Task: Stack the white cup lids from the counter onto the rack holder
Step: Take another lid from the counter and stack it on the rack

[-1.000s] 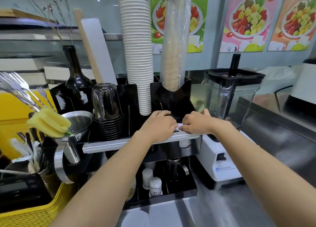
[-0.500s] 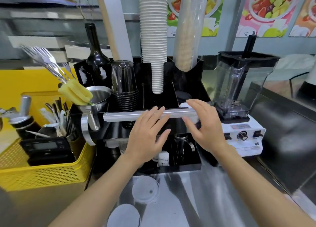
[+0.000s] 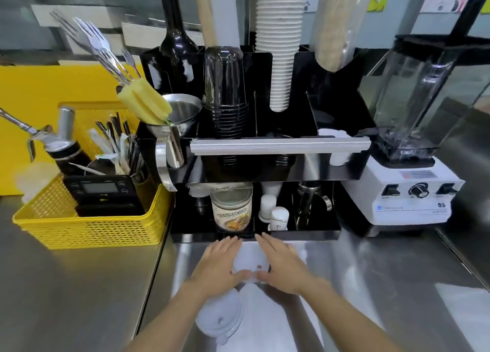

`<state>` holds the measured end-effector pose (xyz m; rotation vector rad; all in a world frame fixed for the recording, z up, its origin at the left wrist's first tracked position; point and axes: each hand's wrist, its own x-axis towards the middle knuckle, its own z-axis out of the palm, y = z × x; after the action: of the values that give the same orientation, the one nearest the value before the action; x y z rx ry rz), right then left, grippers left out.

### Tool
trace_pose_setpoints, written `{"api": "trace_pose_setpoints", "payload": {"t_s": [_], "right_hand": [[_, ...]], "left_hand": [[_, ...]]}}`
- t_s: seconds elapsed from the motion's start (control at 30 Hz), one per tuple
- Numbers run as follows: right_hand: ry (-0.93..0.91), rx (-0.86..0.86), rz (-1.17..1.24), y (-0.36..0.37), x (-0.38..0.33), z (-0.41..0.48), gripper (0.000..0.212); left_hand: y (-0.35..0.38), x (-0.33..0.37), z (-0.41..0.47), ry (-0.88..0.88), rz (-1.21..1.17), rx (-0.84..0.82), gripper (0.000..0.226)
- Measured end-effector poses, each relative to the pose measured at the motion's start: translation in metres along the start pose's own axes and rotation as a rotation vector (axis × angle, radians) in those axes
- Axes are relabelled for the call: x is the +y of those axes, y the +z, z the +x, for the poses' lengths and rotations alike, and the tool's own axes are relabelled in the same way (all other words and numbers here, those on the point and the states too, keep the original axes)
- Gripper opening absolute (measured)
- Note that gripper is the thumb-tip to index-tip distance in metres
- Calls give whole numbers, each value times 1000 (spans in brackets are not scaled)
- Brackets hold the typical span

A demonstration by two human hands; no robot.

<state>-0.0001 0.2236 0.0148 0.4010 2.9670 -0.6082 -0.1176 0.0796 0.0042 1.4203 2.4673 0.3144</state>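
A white cup lid (image 3: 250, 262) lies flat on the steel counter just in front of the black rack holder (image 3: 265, 171). My left hand (image 3: 220, 265) and my right hand (image 3: 282, 265) cup it from either side, thumbs touching its near edge, fingers spread along its rim. A second white lid (image 3: 220, 316) lies closer to me, partly under my left forearm. White lids (image 3: 332, 135) sit stacked in the rack's right compartment behind the silver bar (image 3: 278, 146).
A blender (image 3: 413, 129) stands right of the rack. A yellow basket (image 3: 87, 219) with a scale and utensils stands on the left. Tall cup stacks (image 3: 278, 46) rise from the rack. A jar (image 3: 232, 209) and small white bottles (image 3: 275, 215) fill its lower shelf.
Both hands have dropped from the rack's silver bar down to the counter and now frame a lid there. The view has tilted downward.
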Motion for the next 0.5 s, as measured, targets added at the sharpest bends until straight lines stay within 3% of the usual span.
{"api": "trace_pose_setpoints", "payload": {"t_s": [0.17,0.4,0.5], "right_hand": [[55,-109,7,19,0,12,78],[-15,78,118,8,-1,7,61],[-97,212,149,-16,-3,-3,57]], "left_hand": [[10,-3,-1,-36,-127,-75,106],[-9,4,-12,-13,-332,57,71],[-28,9,-16,10,-327,108,75]]}}
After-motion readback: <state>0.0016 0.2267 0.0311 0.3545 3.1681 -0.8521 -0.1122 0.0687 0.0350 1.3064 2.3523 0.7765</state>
